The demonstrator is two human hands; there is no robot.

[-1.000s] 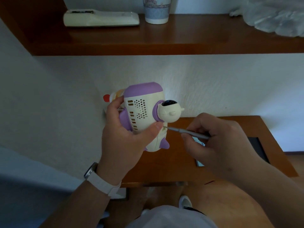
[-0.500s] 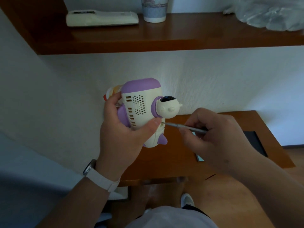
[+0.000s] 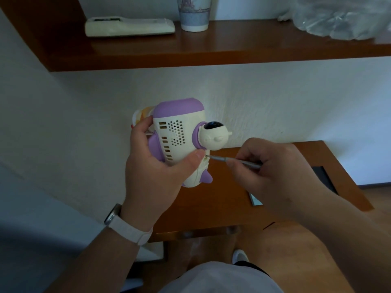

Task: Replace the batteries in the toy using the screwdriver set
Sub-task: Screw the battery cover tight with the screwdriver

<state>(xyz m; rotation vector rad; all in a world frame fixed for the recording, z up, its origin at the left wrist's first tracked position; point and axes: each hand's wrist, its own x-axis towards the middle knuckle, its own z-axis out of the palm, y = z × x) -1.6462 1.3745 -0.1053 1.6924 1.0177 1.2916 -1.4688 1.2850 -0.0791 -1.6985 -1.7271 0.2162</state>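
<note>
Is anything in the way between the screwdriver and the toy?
Nothing visible. The screwdriver in the right hand has its tip against the toy, below its little head. The thumb of the left hand lies right beside the tip, not across it.

No lettering, brand or number can be read on the toy (image 3: 179, 132). The print on the cup (image 3: 194, 15) and the display of the remote control (image 3: 129, 26), both on the shelf (image 3: 232, 49), are too blurred to make out.

Toy (image 3: 179, 136) left of screwdriver (image 3: 232, 160) (tip touching), above the table (image 3: 222, 199).
</note>
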